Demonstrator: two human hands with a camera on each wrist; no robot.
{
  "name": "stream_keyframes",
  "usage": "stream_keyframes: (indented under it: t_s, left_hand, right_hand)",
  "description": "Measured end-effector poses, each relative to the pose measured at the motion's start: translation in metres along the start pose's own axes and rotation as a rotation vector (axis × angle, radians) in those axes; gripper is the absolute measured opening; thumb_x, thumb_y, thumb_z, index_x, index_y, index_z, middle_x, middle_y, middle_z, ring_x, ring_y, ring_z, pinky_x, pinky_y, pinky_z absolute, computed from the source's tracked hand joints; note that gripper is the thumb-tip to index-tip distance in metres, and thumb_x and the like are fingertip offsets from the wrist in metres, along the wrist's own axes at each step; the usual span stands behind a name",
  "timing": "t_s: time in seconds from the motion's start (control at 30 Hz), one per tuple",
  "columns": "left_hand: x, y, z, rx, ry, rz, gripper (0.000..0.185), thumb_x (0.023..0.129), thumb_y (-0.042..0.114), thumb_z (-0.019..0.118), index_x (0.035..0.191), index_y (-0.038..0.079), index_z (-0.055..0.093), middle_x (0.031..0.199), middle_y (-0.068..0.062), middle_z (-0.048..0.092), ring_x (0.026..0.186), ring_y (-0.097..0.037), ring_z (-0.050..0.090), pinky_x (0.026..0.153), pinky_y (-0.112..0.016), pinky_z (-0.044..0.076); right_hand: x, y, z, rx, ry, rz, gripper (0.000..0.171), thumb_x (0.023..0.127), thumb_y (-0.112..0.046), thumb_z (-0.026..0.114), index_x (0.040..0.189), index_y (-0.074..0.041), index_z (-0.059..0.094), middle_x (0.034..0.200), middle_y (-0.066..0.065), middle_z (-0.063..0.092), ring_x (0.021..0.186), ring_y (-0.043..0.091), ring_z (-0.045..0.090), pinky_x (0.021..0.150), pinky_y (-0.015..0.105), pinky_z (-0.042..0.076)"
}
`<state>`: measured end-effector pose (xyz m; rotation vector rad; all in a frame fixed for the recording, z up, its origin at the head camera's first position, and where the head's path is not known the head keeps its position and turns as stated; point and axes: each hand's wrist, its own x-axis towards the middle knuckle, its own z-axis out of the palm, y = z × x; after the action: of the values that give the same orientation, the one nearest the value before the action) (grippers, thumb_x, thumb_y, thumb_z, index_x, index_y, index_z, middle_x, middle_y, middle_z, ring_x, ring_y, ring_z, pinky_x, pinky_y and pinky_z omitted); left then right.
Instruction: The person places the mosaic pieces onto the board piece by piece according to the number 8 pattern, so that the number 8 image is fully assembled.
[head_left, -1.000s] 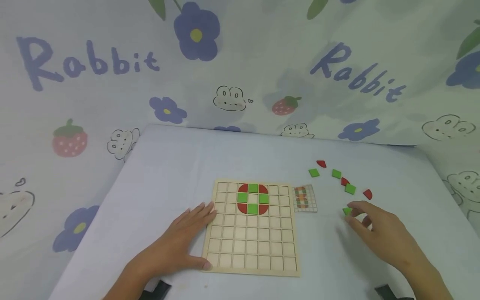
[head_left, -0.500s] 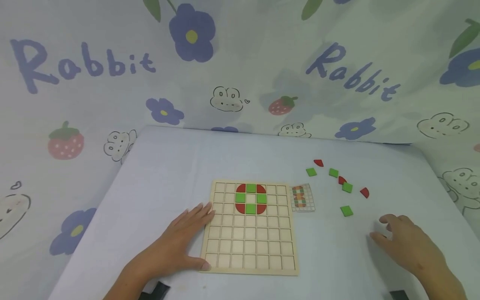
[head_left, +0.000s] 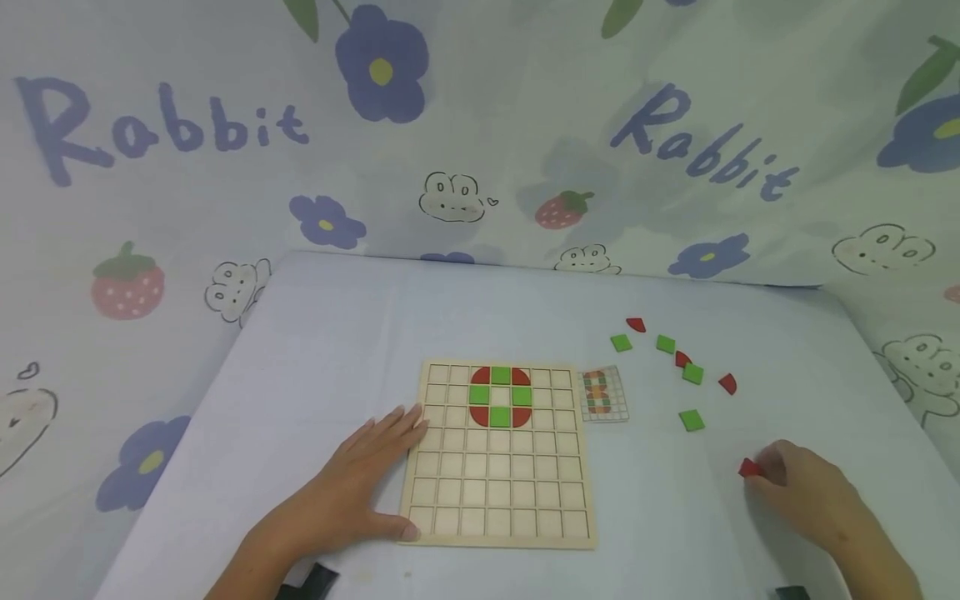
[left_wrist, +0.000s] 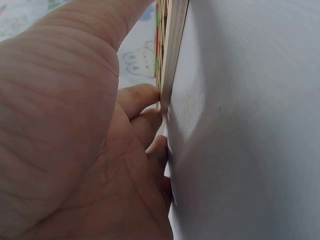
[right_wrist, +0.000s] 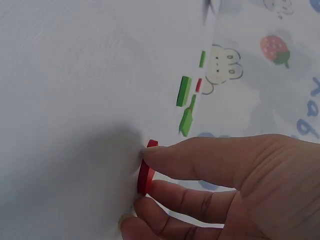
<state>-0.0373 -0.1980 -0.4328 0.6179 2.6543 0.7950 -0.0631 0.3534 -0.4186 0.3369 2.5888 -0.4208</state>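
Observation:
My left hand (head_left: 341,487) lies at the left edge of a wooden grid board (head_left: 498,497), fingertips on its side and thumb at the near corner. The left wrist view has the straight fingers (left_wrist: 145,125) against the board's edge. In the board's upper middle, red quarter-round tiles and green square tiles form a ring around a bare cell. To the right, my right hand (head_left: 813,496) pinches a red quarter-round tile (head_left: 748,469) between thumb and fingers, low over the white tabletop. The right wrist view shows this tile (right_wrist: 146,172) on its edge, at or just above the cloth.
A small pattern card (head_left: 606,395) lies against the board's right edge. Beyond the right hand are loose green squares, among them one green tile (head_left: 692,420), and loose red pieces, one red tile (head_left: 728,383) farthest right. A printed curtain (head_left: 480,133) hangs behind the table.
My right hand left the nearest green square, drew back toward the lower right and now pinches a red tile there. My left hand has stayed at the board.

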Motion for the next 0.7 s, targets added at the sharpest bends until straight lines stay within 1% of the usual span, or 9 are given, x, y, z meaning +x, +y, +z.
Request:
stream_keyframes:
  t_s: [0.03, 0.13, 0.17, 0.23, 0.3, 0.37, 0.47, 0.57, 0.7]
  left_hand:
    - [0.0, 0.0, 0.0, 0.001, -0.001, -0.001, 0.12, 0.072, 0.061, 0.087, 0.167, 0.019, 0.028, 0.174, 0.007, 0.015, 0.161, -0.023, 0.011, 0.129, -0.048, 0.009]
    - [0.0, -0.001, 0.001, 0.002, 0.0, -0.003, 0.12, 0.071, 0.061, 0.087, 0.167, 0.02, 0.028, 0.174, 0.007, 0.015, 0.16, -0.022, 0.011, 0.129, -0.048, 0.009]
    - [0.0, -0.001, 0.001, 0.002, 0.001, -0.004, 0.12, 0.072, 0.061, 0.087, 0.167, 0.02, 0.028, 0.174, 0.007, 0.015, 0.16, -0.023, 0.011, 0.129, -0.048, 0.009]
    - [0.0, -0.001, 0.001, 0.005, 0.003, -0.005, 0.119, 0.072, 0.061, 0.087, 0.167, 0.02, 0.028, 0.174, 0.008, 0.015, 0.16, -0.022, 0.011, 0.129, -0.049, 0.009]
    - [0.0, 0.0, 0.001, 0.003, 0.005, -0.006, 0.119, 0.072, 0.061, 0.087, 0.167, 0.02, 0.029, 0.174, 0.008, 0.015, 0.16, -0.022, 0.011, 0.129, -0.05, 0.009]
    - [0.0, 0.0, 0.001, 0.003, 0.005, -0.004, 0.119, 0.072, 0.061, 0.087, 0.167, 0.02, 0.028, 0.174, 0.008, 0.015, 0.161, -0.022, 0.01, 0.129, -0.05, 0.01]
    - [-0.001, 0.0, 0.001, 0.004, 0.008, -0.003, 0.119, 0.072, 0.061, 0.087, 0.167, 0.021, 0.028, 0.174, 0.009, 0.015, 0.161, -0.022, 0.01, 0.128, -0.05, 0.01]
    - [-0.001, -0.001, 0.002, 0.01, 0.011, -0.002, 0.119, 0.072, 0.061, 0.087, 0.167, 0.02, 0.028, 0.174, 0.009, 0.015, 0.16, -0.022, 0.011, 0.129, -0.048, 0.009]
    - [0.0, -0.001, 0.002, 0.011, 0.009, -0.007, 0.12, 0.071, 0.062, 0.087, 0.167, 0.02, 0.029, 0.174, 0.009, 0.015, 0.16, -0.021, 0.011, 0.129, -0.046, 0.008]
  right_hand:
    - [0.001, -0.001, 0.0, 0.002, 0.008, -0.01, 0.05, 0.094, -0.028, 0.075, 0.116, 0.014, 0.058, 0.099, 0.022, 0.066, 0.091, 0.034, 0.06, 0.081, 0.057, 0.058]
    - [0.002, -0.005, 0.001, -0.003, 0.028, -0.041, 0.058, 0.094, -0.038, 0.076, 0.116, 0.013, 0.058, 0.096, 0.018, 0.065, 0.089, 0.032, 0.059, 0.079, 0.054, 0.058]
    - [0.003, -0.007, 0.002, -0.002, 0.039, -0.048, 0.059, 0.094, -0.04, 0.075, 0.115, 0.012, 0.058, 0.094, 0.016, 0.064, 0.087, 0.03, 0.058, 0.076, 0.051, 0.058]
    - [0.004, -0.011, 0.003, -0.001, 0.067, -0.08, 0.055, 0.095, -0.04, 0.075, 0.111, 0.009, 0.06, 0.091, 0.012, 0.064, 0.084, 0.027, 0.057, 0.072, 0.047, 0.058]
    - [0.004, -0.015, 0.005, 0.007, 0.091, -0.108, 0.045, 0.095, -0.035, 0.076, 0.109, 0.006, 0.062, 0.091, 0.01, 0.065, 0.084, 0.026, 0.058, 0.07, 0.044, 0.058]
    - [0.004, -0.018, 0.006, 0.014, 0.12, -0.145, 0.033, 0.096, -0.026, 0.075, 0.107, 0.003, 0.065, 0.094, 0.011, 0.066, 0.085, 0.027, 0.06, 0.071, 0.045, 0.06]
    - [0.004, -0.022, 0.008, 0.02, 0.141, -0.174, 0.023, 0.095, -0.017, 0.074, 0.106, 0.002, 0.068, 0.099, 0.013, 0.065, 0.09, 0.028, 0.062, 0.075, 0.048, 0.061]
    - [0.003, -0.024, 0.009, 0.023, 0.145, -0.184, 0.021, 0.095, -0.014, 0.073, 0.108, 0.002, 0.068, 0.102, 0.015, 0.063, 0.09, 0.028, 0.062, 0.075, 0.047, 0.06]
    - [-0.001, -0.022, 0.011, 0.029, 0.151, -0.2, 0.028, 0.094, -0.012, 0.074, 0.115, 0.005, 0.066, 0.105, 0.015, 0.064, 0.092, 0.028, 0.062, 0.077, 0.049, 0.06]
